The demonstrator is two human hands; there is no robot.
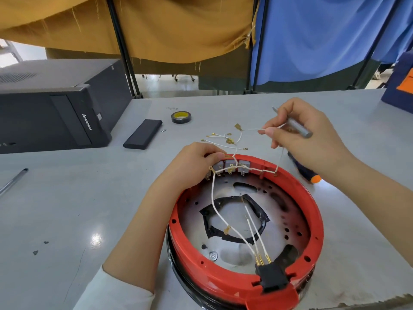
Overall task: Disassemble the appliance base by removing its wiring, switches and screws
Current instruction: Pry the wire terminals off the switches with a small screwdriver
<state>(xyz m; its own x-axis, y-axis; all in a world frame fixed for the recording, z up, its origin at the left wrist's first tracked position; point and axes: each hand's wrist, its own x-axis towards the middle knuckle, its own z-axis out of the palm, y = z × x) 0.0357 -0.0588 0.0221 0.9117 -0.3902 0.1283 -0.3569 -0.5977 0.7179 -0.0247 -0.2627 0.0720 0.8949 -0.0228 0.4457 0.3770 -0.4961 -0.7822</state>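
Observation:
The round red appliance base [312, 215] lies upside down on the grey table. A row of grey switches [230, 166] sits along its far inner rim, with white wires [214, 198] running down to a black plug socket [271, 277] at the near rim. My left hand [192, 166] grips the far rim beside the switches. My right hand [306, 135], raised above the base, pinches a white wire [250, 129] with a brass terminal and also holds a grey metal screwdriver shaft [298, 127].
Loose white wires with brass terminals [221, 139] lie behind the base. Farther back are a roll of black tape [181, 117], a black flat case [143, 134] and a black computer tower [51, 113]. An orange-tipped tool [309, 174] lies right of the base, a pen [13, 182] at far left.

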